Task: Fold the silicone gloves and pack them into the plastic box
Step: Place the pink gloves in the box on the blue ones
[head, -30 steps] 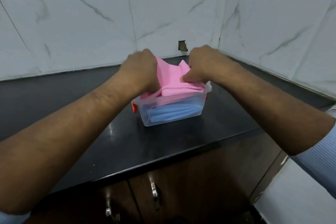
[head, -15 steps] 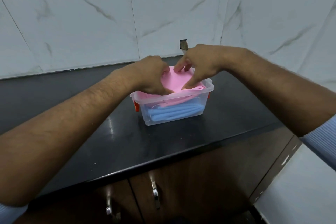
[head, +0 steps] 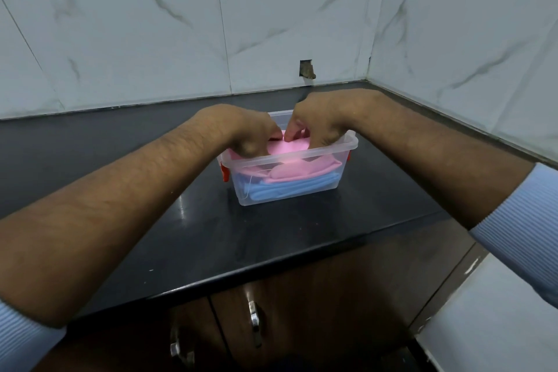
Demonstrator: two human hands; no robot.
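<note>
A clear plastic box (head: pixel 302 195) with red side clips stands on the black counter. Folded blue gloves (head: pixel 287 189) lie at its bottom. A folded pink glove (head: pixel 288 146) sits on top of them, inside the box, just below the rim. My left hand (head: pixel 247 133) presses on the pink glove's left side, fingers curled down into the box. My right hand (head: pixel 320 121) pinches and pushes the pink glove's right and back part. Both hands hide the glove's far edge.
The black counter (head: pixel 151 220) ends at a front edge above brown cabinet doors with metal handles (head: pixel 255 320). White marble-look tiled walls meet in a corner at the back right. A small hole (head: pixel 307 69) shows in the back wall.
The pink glove stood bunched above the rim a second ago; both hands have pushed it down into the box, where it now lies flatter.
</note>
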